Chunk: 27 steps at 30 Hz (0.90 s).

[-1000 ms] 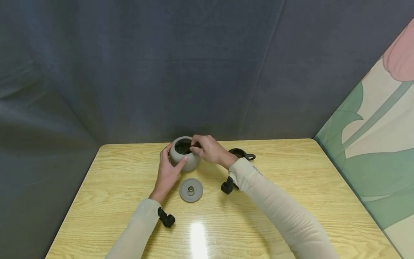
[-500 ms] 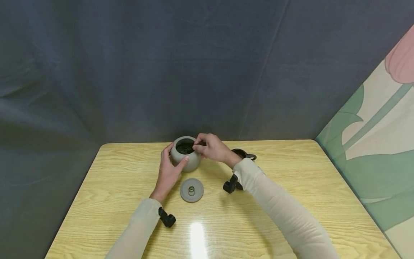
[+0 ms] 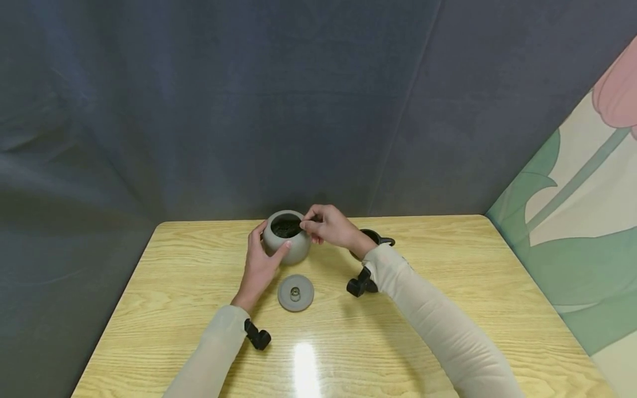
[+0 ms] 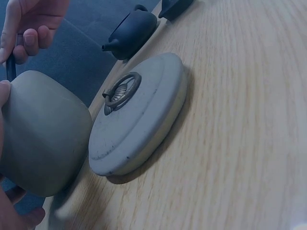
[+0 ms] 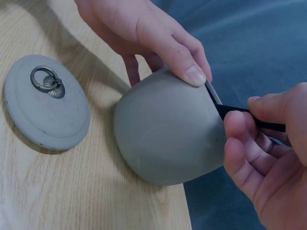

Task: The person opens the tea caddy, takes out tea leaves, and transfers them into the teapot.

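A round grey jar [image 3: 286,247] stands tilted near the table's back edge, dark leafy stuff [image 3: 286,226] showing inside its mouth. My left hand [image 3: 260,260] grips it from the left, thumb on the near side close to the rim. On the other side my right hand [image 3: 332,225] pinches a slim black tool [image 5: 266,124] between thumb and fingers; its far end goes into the jar's mouth and is hidden. In front of the jar, the grey lid [image 3: 296,298] with its metal ring [image 5: 45,80] lies flat on the table.
A black teapot [image 4: 132,36] with a spout stands right of the jar, partly behind my right wrist in the head view. Another dark object [image 4: 175,7] is cut off at the left wrist view's top. A dark curtain [image 3: 298,110] hangs behind the wooden table [image 3: 164,287].
My right hand has drawn slightly to the right, still pinching the black tool at the jar's rim. The left hand keeps its grip on the jar, and the lid stays put.
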Tool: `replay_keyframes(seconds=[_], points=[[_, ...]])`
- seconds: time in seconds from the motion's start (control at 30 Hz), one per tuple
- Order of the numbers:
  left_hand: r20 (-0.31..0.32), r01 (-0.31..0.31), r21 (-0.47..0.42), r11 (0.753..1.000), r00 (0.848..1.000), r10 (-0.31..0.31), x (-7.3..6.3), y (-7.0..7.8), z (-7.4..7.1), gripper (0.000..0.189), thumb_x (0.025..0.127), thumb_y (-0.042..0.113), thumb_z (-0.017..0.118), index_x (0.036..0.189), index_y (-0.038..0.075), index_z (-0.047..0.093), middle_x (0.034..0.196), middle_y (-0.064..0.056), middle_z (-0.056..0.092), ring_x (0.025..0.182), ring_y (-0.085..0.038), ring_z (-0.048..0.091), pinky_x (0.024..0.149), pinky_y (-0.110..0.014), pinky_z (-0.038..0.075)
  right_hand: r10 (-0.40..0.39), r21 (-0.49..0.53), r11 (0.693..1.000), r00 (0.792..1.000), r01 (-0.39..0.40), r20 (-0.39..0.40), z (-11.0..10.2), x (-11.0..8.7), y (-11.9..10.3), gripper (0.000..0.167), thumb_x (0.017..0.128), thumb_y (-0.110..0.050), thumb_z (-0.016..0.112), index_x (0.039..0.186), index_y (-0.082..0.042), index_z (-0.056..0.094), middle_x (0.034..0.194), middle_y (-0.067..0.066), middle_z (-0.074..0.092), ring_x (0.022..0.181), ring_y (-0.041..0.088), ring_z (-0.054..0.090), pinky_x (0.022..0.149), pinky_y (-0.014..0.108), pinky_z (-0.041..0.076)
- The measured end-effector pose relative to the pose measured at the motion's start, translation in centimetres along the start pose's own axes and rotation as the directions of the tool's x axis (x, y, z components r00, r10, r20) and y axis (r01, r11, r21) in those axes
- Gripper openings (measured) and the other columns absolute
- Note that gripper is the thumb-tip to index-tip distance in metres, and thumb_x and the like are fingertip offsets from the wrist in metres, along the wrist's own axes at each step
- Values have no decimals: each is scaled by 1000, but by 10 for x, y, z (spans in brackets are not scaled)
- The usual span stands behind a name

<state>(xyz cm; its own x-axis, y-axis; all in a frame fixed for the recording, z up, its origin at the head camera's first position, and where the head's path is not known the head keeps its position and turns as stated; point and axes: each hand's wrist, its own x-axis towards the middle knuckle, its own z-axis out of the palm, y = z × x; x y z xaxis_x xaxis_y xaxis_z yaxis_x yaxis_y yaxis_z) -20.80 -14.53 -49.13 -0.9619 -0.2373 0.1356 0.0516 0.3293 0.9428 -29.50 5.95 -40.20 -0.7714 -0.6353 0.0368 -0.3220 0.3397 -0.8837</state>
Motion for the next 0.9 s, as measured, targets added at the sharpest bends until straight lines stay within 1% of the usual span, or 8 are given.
replay_keyframes(seconds=[0.1,0.27,0.37,0.5,0.57,0.7,0.77,0.9], points=[[-6,-2,3,1000,1000,2,0,0,0,84,98,45,77,165,25,31,168,-7,31,155,-30,36,125,-58,37,23,22,1000,1000,-23,-11,-1,0,0,19,109,-16,62,112,1,70,93,31,71,80,52,67,59,29,56],[-10,-12,0,1000,1000,12,1,0,-1,84,98,44,78,165,25,31,169,-7,31,156,-30,36,126,-57,36,62,52,997,997,-59,-40,-3,0,-1,26,109,-18,63,117,7,69,86,13,71,80,50,68,59,29,56],[-9,-15,-3,1000,1000,15,1,-1,-1,83,98,43,78,165,25,31,169,-7,31,156,-30,35,126,-57,35,71,54,996,996,-68,-58,-4,1,1,28,109,-17,63,118,8,69,82,4,70,71,39,69,59,29,56],[-10,-18,-7,1000,1000,18,1,-2,-1,84,98,42,78,165,24,31,169,-8,31,157,-30,35,127,-57,35,73,51,996,994,-69,-82,-4,2,1,27,108,-17,63,118,7,70,83,5,70,64,23,67,61,34,58],[-8,-18,-8,1000,1000,18,2,-2,-1,85,98,43,78,165,24,31,169,-8,31,157,-30,36,127,-57,35,72,44,997,993,-68,-97,-5,2,1,25,109,-16,62,117,5,71,86,8,71,64,24,67,61,35,58],[-5,-16,-9,1000,1000,16,1,-1,-1,85,98,45,78,165,25,31,169,-8,31,157,-30,36,127,-57,34,73,22,997,989,-71,-128,-6,1,0,20,109,-18,60,112,-2,72,89,9,70,70,34,69,60,32,57],[-3,-13,-10,1000,1000,13,1,0,-1,85,97,47,77,165,26,30,169,-7,31,157,-29,35,127,-58,34,73,14,997,987,-72,-140,-7,0,-1,18,109,-19,61,110,-4,72,87,8,70,68,32,69,59,30,56],[0,-8,-10,1000,1000,8,0,1,-1,85,98,48,77,165,27,30,169,-7,31,156,-29,36,127,-58,35,62,-7,998,985,-64,-162,-8,0,-1,17,108,-22,63,109,-6,71,83,5,67,62,18,65,60,31,56]])
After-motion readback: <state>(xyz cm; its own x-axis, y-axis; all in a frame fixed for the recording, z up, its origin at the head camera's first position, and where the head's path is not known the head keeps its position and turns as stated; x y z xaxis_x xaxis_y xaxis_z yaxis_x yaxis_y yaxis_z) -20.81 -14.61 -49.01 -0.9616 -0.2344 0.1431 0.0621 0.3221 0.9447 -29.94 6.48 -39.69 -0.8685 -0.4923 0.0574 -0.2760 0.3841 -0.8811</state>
